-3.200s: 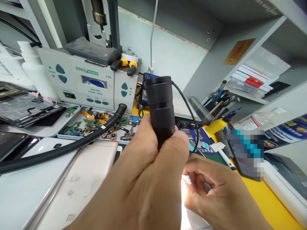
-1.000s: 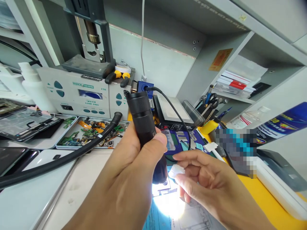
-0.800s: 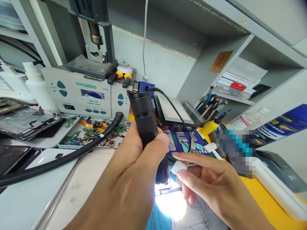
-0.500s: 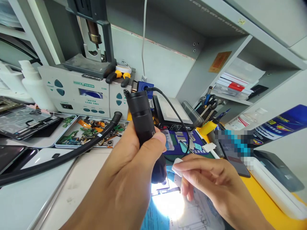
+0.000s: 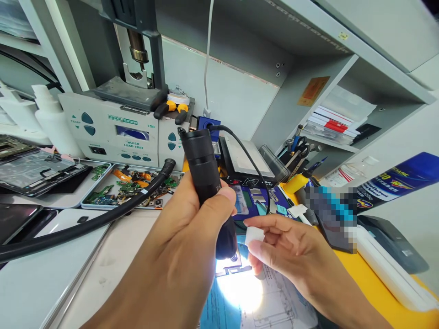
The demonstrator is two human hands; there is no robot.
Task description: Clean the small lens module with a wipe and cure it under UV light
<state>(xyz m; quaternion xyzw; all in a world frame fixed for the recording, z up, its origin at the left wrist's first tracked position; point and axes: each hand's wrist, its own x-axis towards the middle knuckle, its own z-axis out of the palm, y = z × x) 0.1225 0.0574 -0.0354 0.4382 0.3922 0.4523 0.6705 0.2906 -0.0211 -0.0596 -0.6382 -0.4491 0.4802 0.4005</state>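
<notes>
My left hand [image 5: 192, 233] is wrapped round a black flashlight [image 5: 202, 160], which points down and shines. Its bright spot falls on a blue and white printed sheet [image 5: 274, 297]. Beneath the flashlight's head lies a small flat part [image 5: 235, 265], mostly washed out by the glare. Just right of the beam, my right hand [image 5: 291, 256] pinches a small white square piece [image 5: 254, 236] between thumb and fingers, above the sheet. What the piece is made of I cannot tell.
A hot air station [image 5: 126, 132] stands at the back left, its black hose [image 5: 85, 230] crossing a tray [image 5: 89, 201] of circuit boards. Behind the flashlight sits a heating plate [image 5: 247, 157]. A blue can [image 5: 401, 178] and a white roll [image 5: 394, 269] lie at the right.
My right hand has turned a little, and the white piece now shows its flat face. The left hand and flashlight are almost where they were; the view has shifted slightly.
</notes>
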